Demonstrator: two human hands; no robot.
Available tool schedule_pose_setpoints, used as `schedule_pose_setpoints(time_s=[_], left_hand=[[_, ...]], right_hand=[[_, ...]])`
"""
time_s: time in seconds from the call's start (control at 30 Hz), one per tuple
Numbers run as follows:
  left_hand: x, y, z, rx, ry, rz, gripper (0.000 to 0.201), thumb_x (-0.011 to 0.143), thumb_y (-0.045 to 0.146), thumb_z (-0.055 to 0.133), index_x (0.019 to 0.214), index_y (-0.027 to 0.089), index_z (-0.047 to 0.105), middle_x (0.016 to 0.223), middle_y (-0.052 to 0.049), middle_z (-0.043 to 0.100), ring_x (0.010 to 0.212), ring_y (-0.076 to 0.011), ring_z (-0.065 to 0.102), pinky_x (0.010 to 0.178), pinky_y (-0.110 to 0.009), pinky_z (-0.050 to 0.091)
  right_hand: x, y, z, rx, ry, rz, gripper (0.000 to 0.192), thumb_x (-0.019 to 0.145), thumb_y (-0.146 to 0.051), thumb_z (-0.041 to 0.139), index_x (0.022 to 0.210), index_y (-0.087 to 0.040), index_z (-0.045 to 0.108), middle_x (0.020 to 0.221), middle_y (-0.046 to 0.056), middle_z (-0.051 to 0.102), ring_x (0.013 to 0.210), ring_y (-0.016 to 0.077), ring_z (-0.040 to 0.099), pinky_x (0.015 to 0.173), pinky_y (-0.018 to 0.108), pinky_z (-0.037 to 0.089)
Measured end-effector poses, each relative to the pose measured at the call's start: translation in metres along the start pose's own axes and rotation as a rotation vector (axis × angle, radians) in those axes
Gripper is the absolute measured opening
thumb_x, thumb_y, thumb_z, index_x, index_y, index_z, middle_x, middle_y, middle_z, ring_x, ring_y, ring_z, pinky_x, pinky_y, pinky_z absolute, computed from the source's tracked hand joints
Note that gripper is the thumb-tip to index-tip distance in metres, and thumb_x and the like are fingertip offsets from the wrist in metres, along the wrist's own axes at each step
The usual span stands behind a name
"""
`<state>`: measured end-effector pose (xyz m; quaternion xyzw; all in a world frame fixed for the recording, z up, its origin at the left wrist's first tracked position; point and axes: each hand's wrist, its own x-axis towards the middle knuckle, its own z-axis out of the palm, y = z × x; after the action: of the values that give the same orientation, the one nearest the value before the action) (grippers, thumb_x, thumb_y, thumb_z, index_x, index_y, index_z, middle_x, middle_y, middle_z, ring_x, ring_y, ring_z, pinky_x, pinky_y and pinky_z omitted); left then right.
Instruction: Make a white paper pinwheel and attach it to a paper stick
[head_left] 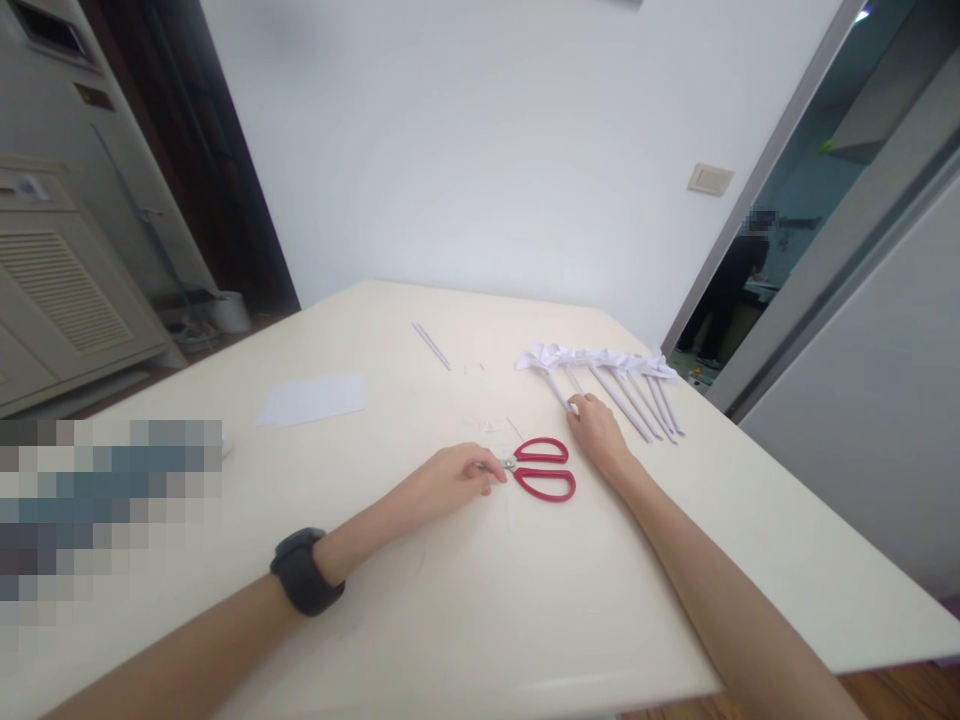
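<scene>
My left hand (450,478) rests on the cream table (420,620), its fingers closed over the blade end of red-handled scissors (541,468) that lie flat. A black watch sits on that wrist. My right hand (598,430) lies to the right of the scissors, fingertips pinching the white stem of a paper flower (546,364). This flower is the leftmost in a row of several white paper flowers (622,380) with rolled stems.
A white paper sheet (311,398) lies to the left, thin paper strips (431,345) further back. A blurred patch covers the table's left edge. A person in dark clothes (731,290) stands beyond the doorway at right. A cabinet stands at far left.
</scene>
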<state>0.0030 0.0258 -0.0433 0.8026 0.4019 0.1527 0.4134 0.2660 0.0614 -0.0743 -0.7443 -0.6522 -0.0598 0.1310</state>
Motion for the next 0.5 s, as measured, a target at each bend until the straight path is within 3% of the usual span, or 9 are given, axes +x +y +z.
schedule_pose_setpoints(time_s=[0.3, 0.5], left_hand=[[0.003, -0.009, 0.003, -0.021, 0.026, 0.053, 0.026, 0.076, 0.02, 0.044, 0.089, 0.019, 0.067, 0.08, -0.002, 0.063, 0.074, -0.0155, 0.057, 0.063, -0.023, 0.04], [0.003, -0.009, 0.002, -0.013, 0.018, 0.04, 0.027, 0.076, 0.021, 0.043, 0.09, 0.02, 0.066, 0.078, -0.001, 0.063, 0.07, -0.015, 0.056, 0.06, -0.023, 0.039]], right_hand=[[0.009, 0.009, 0.009, -0.028, 0.062, 0.063, 0.025, 0.091, -0.017, 0.038, 0.108, -0.017, 0.056, 0.103, 0.01, 0.058, 0.089, 0.0203, 0.058, 0.072, 0.027, 0.039], [0.011, 0.019, 0.0, -0.04, 0.123, 0.095, 0.031, 0.093, -0.032, 0.037, 0.113, -0.018, 0.057, 0.107, 0.01, 0.058, 0.091, 0.0205, 0.058, 0.075, 0.029, 0.041]])
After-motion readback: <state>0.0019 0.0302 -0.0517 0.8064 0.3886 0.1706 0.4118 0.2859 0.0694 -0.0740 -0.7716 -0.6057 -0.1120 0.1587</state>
